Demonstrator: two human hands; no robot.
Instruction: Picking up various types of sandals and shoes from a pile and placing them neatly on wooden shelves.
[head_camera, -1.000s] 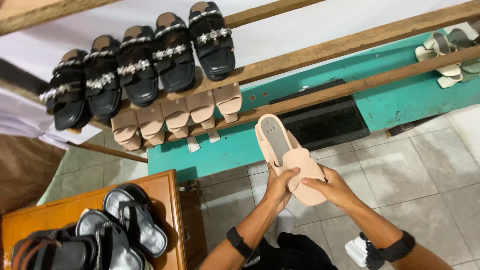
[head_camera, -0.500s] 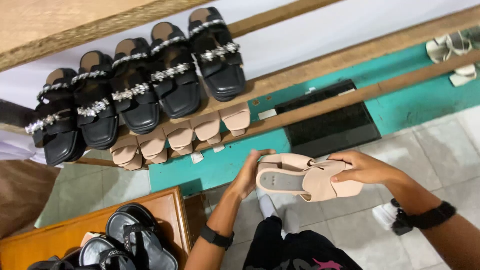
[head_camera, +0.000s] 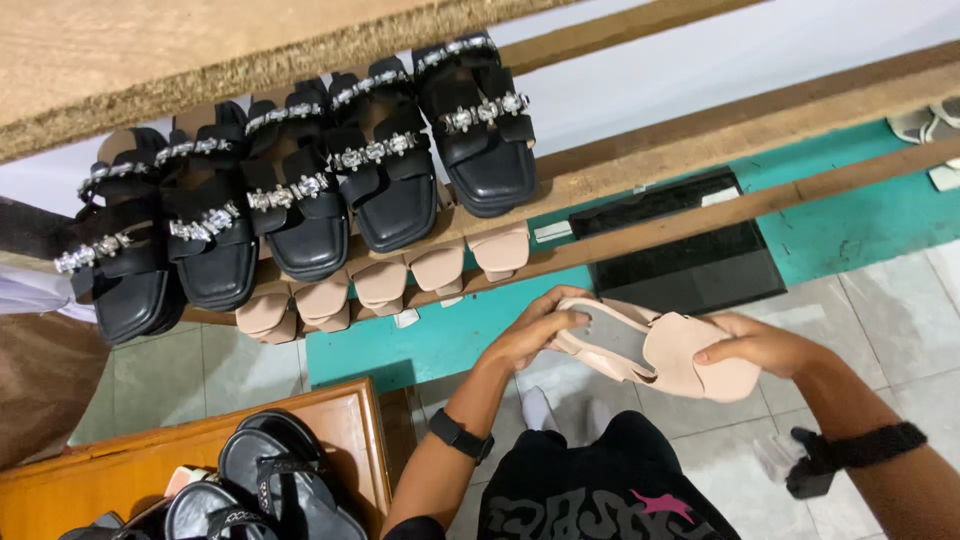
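A beige flat sandal lies sideways between both my hands, above my lap. My left hand grips its heel end, thumb on the insole. My right hand holds the toe end, fingers over the wide strap. A black watch sits on my left wrist and a black band on my right. Just above and left of the sandal, a slanted wooden rack carries black sandals with jewelled straps and, on the rail below, beige sandals.
A wooden table at lower left holds black strappy sandals. A dark flat tray lies on the teal base behind the rack. Pale sandals sit at far right. Grey floor tiles surround my legs.
The sandal has turned from upright to sideways and come lower, toward my lap. The view has shifted so the rack sits closer and more to the right.
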